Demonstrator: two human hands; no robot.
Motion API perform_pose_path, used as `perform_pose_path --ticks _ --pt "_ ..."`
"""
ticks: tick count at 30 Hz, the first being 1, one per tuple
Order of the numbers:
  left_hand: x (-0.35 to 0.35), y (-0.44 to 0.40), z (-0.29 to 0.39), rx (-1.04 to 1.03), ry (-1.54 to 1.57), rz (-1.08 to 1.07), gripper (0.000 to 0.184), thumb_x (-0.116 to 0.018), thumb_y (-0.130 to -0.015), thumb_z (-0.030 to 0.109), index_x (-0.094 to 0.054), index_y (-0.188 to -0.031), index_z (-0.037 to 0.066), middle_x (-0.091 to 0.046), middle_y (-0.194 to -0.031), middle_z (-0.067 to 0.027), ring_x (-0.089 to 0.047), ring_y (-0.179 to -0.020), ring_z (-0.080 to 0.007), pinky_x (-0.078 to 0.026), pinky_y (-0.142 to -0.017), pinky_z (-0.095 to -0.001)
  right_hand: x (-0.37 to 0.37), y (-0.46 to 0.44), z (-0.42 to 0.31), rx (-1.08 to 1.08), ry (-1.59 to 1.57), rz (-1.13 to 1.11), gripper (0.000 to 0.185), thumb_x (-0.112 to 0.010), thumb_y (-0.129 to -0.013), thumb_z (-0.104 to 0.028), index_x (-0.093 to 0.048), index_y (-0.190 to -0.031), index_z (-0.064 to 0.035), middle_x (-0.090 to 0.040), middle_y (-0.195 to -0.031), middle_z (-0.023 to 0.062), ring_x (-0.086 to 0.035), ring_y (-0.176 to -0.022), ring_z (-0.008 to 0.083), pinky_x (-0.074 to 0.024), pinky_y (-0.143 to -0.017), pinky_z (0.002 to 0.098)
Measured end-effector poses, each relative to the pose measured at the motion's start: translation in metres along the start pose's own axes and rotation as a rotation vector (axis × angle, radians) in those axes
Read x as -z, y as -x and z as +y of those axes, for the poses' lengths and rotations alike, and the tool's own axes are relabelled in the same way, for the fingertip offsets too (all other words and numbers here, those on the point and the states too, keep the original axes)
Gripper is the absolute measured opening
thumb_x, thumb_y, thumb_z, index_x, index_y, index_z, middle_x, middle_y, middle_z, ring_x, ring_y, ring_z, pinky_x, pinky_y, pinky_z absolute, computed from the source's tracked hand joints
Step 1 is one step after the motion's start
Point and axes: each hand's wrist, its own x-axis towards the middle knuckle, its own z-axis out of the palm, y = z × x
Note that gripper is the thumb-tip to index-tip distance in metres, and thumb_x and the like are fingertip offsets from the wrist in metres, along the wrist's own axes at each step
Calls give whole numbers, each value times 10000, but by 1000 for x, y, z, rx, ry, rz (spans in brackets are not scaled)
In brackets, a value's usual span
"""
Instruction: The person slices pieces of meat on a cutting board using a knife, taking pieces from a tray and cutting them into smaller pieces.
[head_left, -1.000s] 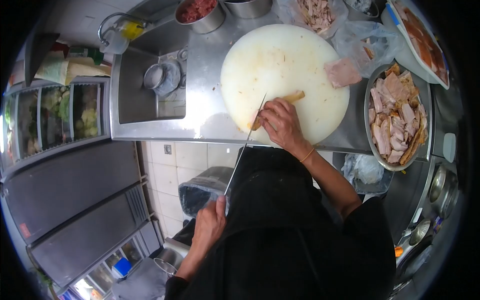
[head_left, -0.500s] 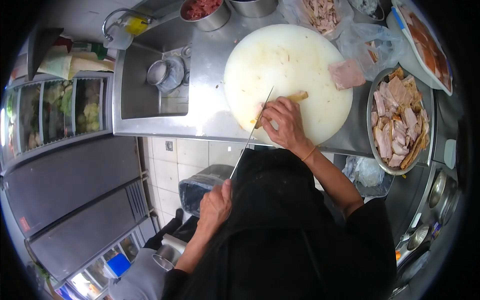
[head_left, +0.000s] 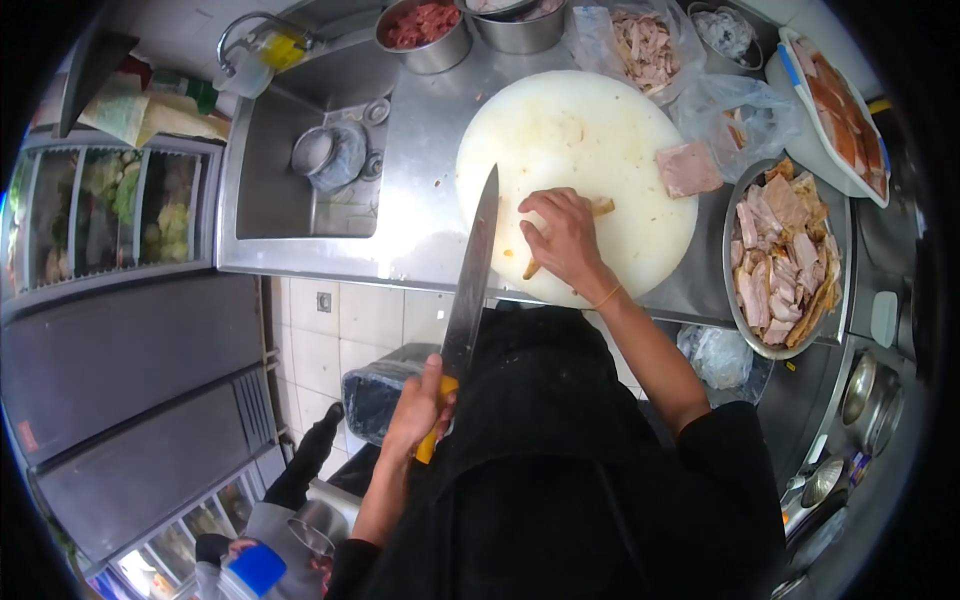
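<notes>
In the head view, my left hand [head_left: 421, 410] grips the yellow handle of a long kitchen knife [head_left: 470, 290]. Its broad blade points away from me, with the tip over the left edge of a round white cutting board [head_left: 640, 245]. On the board, my right hand [head_left: 565, 232] is curled over a piece of cooked meat [head_left: 603, 207]. Only the tan ends of that piece show; the fingers cover its middle. A gap separates the blade from my right hand. A flat pink slice of meat [head_left: 688, 170] lies at the board's right edge.
Right of the board stands an oval tray [head_left: 735, 290] of cut meat. Behind are a metal pot of red meat [head_left: 440, 57] and plastic bags [head_left: 735, 95]. A sink [head_left: 255, 190] is at left. A bin [head_left: 370, 400] and a co-worker [head_left: 270, 525] are lower left.
The knife has moved left, away from my right hand, and its blade has turned to show its flat side. My right hand stays over the meat. The co-worker at lower left has shifted.
</notes>
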Motion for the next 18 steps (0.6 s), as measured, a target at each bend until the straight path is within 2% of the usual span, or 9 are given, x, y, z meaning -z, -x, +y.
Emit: perform_pose_path --ticks 7,10,16,18 --pt "21 -28 -10 82 338 -159 682 -375 -1032 678 -549 -779 69 -453 -513 -5 -422 -350 -115 -374 -357 -244 -15 -17 0 -95 -12 -156 202 -734 -828 -83 -701 -1025 -109 -702 -1105 56 -592 -1106 293 -429 -945 422" --pt "26 -37 -12 26 331 -177 675 -379 -1034 675 -541 -782 70 -427 -506 5 -416 -354 -120 -375 -358 -251 -18 -21 -1 -93 -60 -163 217 -728 -824 -51 -694 -1035 -88 -696 -1109 86 -596 -1092 320 -451 -952 434" --pt "22 -25 5 -131 -79 180 768 -322 -1042 683 -572 -755 16 -473 -526 -27 -460 -386 -139 -373 -403 -286 -23 -30 -10 1 -152 -166 255 -715 -787 -2 -699 -1037 -48 -673 -1082 108 -592 -1047 327 -501 -941 416" --pt "25 -21 4 -138 -175 217 820 -317 -1042 683 -575 -689 -10 -518 -541 -66 -494 -398 -153 -381 -424 -314 -25 -33 -12 74 -163 -202 262 -704 -781 8 -697 -1038 -42 -664 -1074 108 -594 -1038 327 -508 -935 412"
